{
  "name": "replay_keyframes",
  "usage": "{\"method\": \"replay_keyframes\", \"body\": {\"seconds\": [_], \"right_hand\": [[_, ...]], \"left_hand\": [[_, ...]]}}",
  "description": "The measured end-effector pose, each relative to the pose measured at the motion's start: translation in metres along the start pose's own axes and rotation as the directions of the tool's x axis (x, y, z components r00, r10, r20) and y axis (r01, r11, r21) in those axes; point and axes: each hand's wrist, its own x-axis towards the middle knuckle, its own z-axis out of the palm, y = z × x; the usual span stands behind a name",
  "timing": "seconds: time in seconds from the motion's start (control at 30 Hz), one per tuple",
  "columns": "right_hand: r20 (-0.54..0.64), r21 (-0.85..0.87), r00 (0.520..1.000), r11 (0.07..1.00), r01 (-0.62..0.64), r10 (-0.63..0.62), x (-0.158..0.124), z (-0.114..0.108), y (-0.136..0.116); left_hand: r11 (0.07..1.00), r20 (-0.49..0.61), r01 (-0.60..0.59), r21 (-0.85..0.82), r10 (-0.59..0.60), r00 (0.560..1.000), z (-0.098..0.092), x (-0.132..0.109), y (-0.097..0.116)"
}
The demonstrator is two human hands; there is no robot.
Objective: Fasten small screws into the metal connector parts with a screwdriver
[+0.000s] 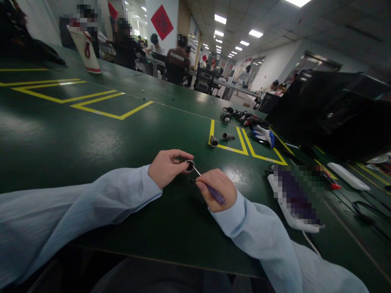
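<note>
My left hand [166,167] is closed round a small round metal part [190,165], held just above the green table [91,138]. My right hand [217,189] grips a thin screwdriver with a purple handle [215,194]. Its metal tip points up-left and meets the part in my left hand. Both forearms, in light blue sleeves, rest on the table's near edge.
Two small metal cylinders [214,141] [227,136] lie by yellow tape lines. Beyond them are more dark parts [241,116] and a blue-white glove [264,135]. Black cases [330,110] stand at right, a white device [293,211] lies near my right arm. People sit at far tables.
</note>
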Motion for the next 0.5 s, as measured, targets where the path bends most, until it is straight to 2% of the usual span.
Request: {"method": "replay_keyframes", "body": {"seconds": [0.4,0.5], "right_hand": [[0.029,-0.088,0.998,0.995,0.051,-0.049,0.0027,0.0007,-0.0065],[0.019,-0.062,0.998,0.997,0.054,-0.053,0.0031,-0.0015,-0.0091]], "left_hand": [[0.999,0.000,-0.018,0.044,0.018,1.000,0.0017,-0.0024,0.0025],[0.998,-0.008,-0.015,0.056,0.015,1.000,0.0011,-0.0008,0.0002]]}}
